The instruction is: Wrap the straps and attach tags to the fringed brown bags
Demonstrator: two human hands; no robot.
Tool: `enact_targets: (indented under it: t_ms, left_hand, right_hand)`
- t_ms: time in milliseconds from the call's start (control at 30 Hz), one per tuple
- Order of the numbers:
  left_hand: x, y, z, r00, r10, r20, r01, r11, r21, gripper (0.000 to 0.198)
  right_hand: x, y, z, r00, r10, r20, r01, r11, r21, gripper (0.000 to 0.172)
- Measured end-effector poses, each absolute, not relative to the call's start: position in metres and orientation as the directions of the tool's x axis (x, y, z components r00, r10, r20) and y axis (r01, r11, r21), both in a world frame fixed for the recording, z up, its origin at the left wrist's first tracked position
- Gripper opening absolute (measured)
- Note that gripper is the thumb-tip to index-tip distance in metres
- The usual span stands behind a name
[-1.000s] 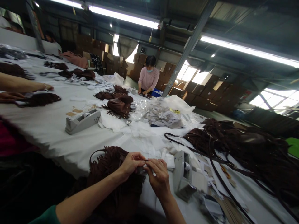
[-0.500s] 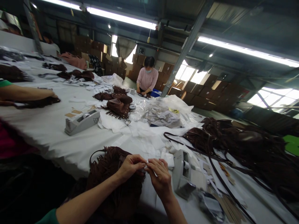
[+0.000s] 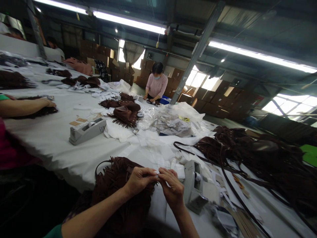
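My left hand point(image 3: 141, 180) and my right hand point(image 3: 170, 185) meet fingertip to fingertip over the right side of a dark brown fringed bag point(image 3: 116, 185). Both are closed in a pinch. A small whitish bit point(image 3: 157, 172) shows between the fingertips, too small to name. The bag rests at the table's near edge, its thin strap looping up on the left. Just right of my right hand stands a grey tape dispenser point(image 3: 194, 185).
Dark brown bags with long straps point(image 3: 260, 155) pile up at right. A second tape dispenser point(image 3: 86, 130), a fringed bag point(image 3: 126, 114) and a heap of paper slips point(image 3: 173, 122) lie farther back. A co-worker's arm point(image 3: 27, 107) reaches in from the left; another person point(image 3: 156, 84) stands across the table.
My joined hands have shifted slightly right and down, and a whitish bit now shows between the fingertips. The co-worker's hand at left has moved a little left.
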State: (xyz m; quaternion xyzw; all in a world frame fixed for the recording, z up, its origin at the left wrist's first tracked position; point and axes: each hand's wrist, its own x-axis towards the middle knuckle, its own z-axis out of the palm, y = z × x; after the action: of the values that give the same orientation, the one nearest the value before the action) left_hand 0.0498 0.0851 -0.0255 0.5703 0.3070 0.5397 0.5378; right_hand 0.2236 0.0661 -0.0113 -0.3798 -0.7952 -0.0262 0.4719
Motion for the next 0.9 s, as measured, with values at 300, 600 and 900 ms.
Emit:
enact_targets:
  t_ms: [300, 600, 900]
  left_hand:
    - [0.053, 0.081, -0.021, 0.212, 0.959, 0.189, -0.322, -0.114, 0.94, 0.022]
    - [0.057, 0.084, -0.013, 0.341, 0.94, -0.024, -0.433, 0.18, 0.883, 0.031]
    - [0.06, 0.088, -0.005, 0.369, 0.908, -0.198, -0.459, 0.364, 0.811, 0.02]
  right_hand:
    - [0.222, 0.071, -0.005, -0.304, 0.637, 0.709, 0.638, 0.688, -0.344, 0.023]
    - [0.224, 0.074, 0.001, -0.357, 0.6, 0.716, 0.6, 0.735, -0.317, 0.024]
    - [0.224, 0.069, 0.008, -0.478, 0.544, 0.689, 0.586, 0.782, -0.21, 0.031]
